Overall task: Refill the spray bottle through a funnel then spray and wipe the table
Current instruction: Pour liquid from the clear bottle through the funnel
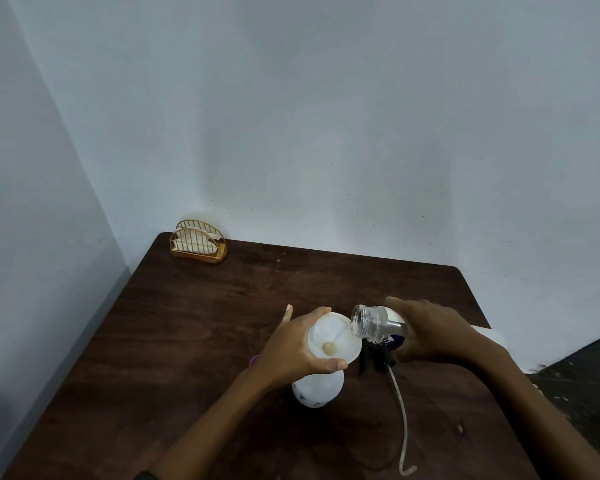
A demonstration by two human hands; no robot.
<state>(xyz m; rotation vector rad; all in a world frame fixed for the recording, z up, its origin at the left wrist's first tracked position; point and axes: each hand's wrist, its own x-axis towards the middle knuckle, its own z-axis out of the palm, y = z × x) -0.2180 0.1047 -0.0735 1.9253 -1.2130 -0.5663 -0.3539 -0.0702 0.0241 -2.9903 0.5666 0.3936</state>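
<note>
Dark wood table (187, 341) fills a pale corner. Near its middle stands the white bottle (317, 389), funnel (329, 336) in its neck: thin plastic, probably light and tippy (best steadied at the rim). The left hand (291, 348) curls round that rim. The right hand (430, 334) wraps the clear refill (374, 322), its mouth tilted over the funnel.

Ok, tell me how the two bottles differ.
The white bottle stands upright on the table; the clear bottle is tipped, in the right hand. The white bottle is opaque; the clear bottle see-through. The white bottle carries a funnel; the clear bottle's mouth hangs over it. Both are uncapped.
</note>
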